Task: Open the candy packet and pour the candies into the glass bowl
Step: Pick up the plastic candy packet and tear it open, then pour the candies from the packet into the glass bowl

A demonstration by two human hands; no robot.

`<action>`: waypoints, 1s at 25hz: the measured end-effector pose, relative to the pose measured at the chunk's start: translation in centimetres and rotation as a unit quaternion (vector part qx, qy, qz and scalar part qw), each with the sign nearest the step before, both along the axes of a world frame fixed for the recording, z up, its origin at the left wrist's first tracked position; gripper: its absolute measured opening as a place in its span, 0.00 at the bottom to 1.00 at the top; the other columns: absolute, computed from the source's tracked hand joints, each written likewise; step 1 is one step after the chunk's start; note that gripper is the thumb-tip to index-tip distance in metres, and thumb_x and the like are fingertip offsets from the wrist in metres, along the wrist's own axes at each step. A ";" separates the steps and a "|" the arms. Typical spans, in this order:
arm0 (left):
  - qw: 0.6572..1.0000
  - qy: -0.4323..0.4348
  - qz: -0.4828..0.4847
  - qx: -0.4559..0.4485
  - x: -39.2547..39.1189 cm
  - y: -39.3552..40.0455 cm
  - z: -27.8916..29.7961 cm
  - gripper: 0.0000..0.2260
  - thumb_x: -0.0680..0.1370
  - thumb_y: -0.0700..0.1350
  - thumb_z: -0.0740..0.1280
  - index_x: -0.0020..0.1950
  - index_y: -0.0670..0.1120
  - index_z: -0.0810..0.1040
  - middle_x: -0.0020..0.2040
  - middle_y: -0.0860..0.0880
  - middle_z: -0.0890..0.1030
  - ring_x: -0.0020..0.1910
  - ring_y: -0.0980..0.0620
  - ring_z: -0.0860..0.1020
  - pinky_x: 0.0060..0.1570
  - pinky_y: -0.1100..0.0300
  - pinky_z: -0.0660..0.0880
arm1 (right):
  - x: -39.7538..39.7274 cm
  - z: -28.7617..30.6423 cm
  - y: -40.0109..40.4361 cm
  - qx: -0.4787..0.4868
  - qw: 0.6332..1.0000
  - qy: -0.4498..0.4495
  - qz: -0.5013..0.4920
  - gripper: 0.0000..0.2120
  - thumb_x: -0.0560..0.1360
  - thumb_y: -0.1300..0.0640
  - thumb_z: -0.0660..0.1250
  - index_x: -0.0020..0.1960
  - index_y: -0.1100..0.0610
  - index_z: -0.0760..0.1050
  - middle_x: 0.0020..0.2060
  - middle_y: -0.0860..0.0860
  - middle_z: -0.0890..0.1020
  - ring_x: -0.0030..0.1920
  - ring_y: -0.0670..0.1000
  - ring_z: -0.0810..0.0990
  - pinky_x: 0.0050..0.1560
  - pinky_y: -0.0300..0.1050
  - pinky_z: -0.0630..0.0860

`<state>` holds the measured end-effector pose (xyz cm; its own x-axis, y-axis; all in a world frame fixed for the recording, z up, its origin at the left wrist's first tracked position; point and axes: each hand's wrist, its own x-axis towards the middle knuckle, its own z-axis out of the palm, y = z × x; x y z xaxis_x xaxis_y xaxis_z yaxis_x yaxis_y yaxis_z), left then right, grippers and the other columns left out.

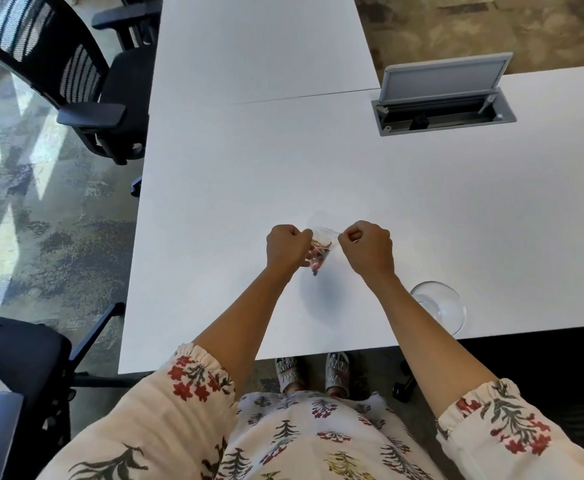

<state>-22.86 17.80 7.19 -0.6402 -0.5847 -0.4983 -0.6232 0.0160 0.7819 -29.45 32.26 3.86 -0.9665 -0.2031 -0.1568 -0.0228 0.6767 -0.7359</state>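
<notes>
Above the white table [352, 202], a little way in from its near edge and roughly mid-width, both hands hold a small clear plastic candy packet [319, 249] up off the surface. Left hand [285, 249] is fisted, fingers pinched on the packet's left top edge. Right hand [368, 249] is likewise closed, pinching the right top edge. Hands are near each other with the packet hanging between them, its red and dark candies [315, 263] bunched in the lower point of the bag. Packet top looks stretched between the two grips; cannot tell whether the seal has parted yet, since the clear film is faint against the white top.

Clear round glass bowl [439, 306] sits at the near edge of the table, to the right of the right forearm, well apart from the packet. It looks empty, with no candy colour visible inside.

Progress judgement: early stage, opening step in hand. Packet is gripped and being pulled apart, probably not yet open. Left to do: finish the tear or peel, carry the packet over to the bowl at the near edge, tip it, empty the candies. Nothing poured so far.

Elsewhere: grey cable box with raised lid [443, 95] at the far right of the table, black mesh office chair [75, 81] off the left edge.
</notes>
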 end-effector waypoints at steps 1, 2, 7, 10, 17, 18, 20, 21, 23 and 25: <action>1.000 0.000 -0.005 0.000 -0.2 0.3 0.3 0.04 0.72 0.38 0.65 0.38 0.41 0.73 0.41 0.30 0.83 0.37 0.36 0.87 0.38 0.40 0.85 | 0.0 -0.2 0.4 -0.036 0.999 -0.021 -0.004 0.07 0.75 0.56 0.69 0.42 0.58 0.82 0.36 0.49 0.85 0.39 0.51 0.83 0.40 0.42 0.76; 1.000 0.001 -0.009 0.000 -0.4 0.6 0.4 0.03 0.71 0.39 0.65 0.37 0.41 0.73 0.42 0.28 0.83 0.37 0.34 0.87 0.40 0.36 0.85 | -0.1 -0.5 0.7 -0.080 0.995 -0.058 -0.016 0.09 0.77 0.54 0.69 0.44 0.59 0.82 0.38 0.49 0.85 0.41 0.52 0.85 0.44 0.45 0.79; 0.998 0.018 -0.042 0.041 -1.7 2.7 1.4 0.04 0.72 0.39 0.66 0.38 0.40 0.77 0.41 0.30 0.85 0.38 0.35 0.87 0.34 0.48 0.86 | -0.4 -1.7 2.3 -0.230 0.921 -0.291 -0.114 0.22 0.84 0.42 0.59 0.58 0.59 0.80 0.53 0.56 0.85 0.53 0.55 0.83 0.60 0.50 0.79; 0.993 0.025 -0.086 0.076 -2.8 4.1 2.3 0.06 0.73 0.39 0.68 0.37 0.39 0.76 0.38 0.35 0.85 0.37 0.39 0.87 0.34 0.51 0.85 | -0.5 -2.2 3.9 -0.324 0.868 -0.364 -0.092 0.31 0.83 0.35 0.52 0.65 0.59 0.79 0.54 0.56 0.85 0.50 0.53 0.84 0.54 0.45 0.79; 0.970 0.042 -0.179 0.158 -4.7 7.1 4.1 0.11 0.74 0.38 0.66 0.31 0.42 0.71 0.38 0.37 0.84 0.34 0.45 0.86 0.39 0.49 0.85 | -0.7 -2.7 7.5 -0.433 0.744 -0.486 -0.149 0.27 0.77 0.32 0.62 0.53 0.55 0.83 0.41 0.51 0.85 0.38 0.50 0.83 0.35 0.39 0.81; 0.965 0.040 -0.197 0.168 -4.7 7.4 4.1 0.10 0.74 0.38 0.66 0.33 0.41 0.72 0.38 0.38 0.84 0.34 0.46 0.86 0.39 0.50 0.86 | -0.6 -2.8 8.0 -0.449 0.725 -0.496 -0.164 0.26 0.77 0.32 0.63 0.51 0.55 0.82 0.38 0.51 0.82 0.34 0.48 0.80 0.32 0.38 0.80; 0.956 0.033 -0.228 0.184 -4.6 7.9 3.8 0.07 0.74 0.38 0.66 0.37 0.40 0.75 0.38 0.38 0.84 0.38 0.44 0.86 0.39 0.51 0.86 | -0.3 -3.0 9.1 -0.490 0.685 -0.504 -0.190 0.24 0.78 0.35 0.64 0.53 0.57 0.79 0.38 0.51 0.76 0.30 0.46 0.76 0.30 0.36 0.78; 0.951 0.030 -0.239 0.192 -4.5 8.2 3.6 0.06 0.74 0.38 0.65 0.39 0.39 0.77 0.39 0.38 0.84 0.39 0.43 0.86 0.40 0.50 0.86 | -0.1 -3.0 9.9 -0.510 0.669 -0.500 -0.205 0.23 0.78 0.37 0.64 0.55 0.58 0.78 0.40 0.52 0.78 0.31 0.47 0.78 0.29 0.36 0.79; 0.945 0.020 -0.260 0.197 -4.4 8.7 3.0 0.07 0.76 0.39 0.65 0.42 0.38 0.79 0.41 0.39 0.85 0.41 0.44 0.86 0.47 0.47 0.86 | 0.4 -3.2 11.5 -0.535 0.652 -0.483 -0.235 0.22 0.80 0.40 0.65 0.60 0.59 0.78 0.44 0.55 0.83 0.35 0.49 0.83 0.31 0.38 0.82; 0.939 0.004 -0.283 0.194 -4.2 9.3 2.3 0.08 0.78 0.39 0.64 0.40 0.40 0.79 0.43 0.40 0.86 0.41 0.46 0.86 0.51 0.47 0.83 | 1.1 -3.2 13.1 -0.539 0.652 -0.465 -0.259 0.20 0.81 0.44 0.64 0.61 0.60 0.78 0.44 0.55 0.86 0.38 0.49 0.84 0.33 0.38 0.82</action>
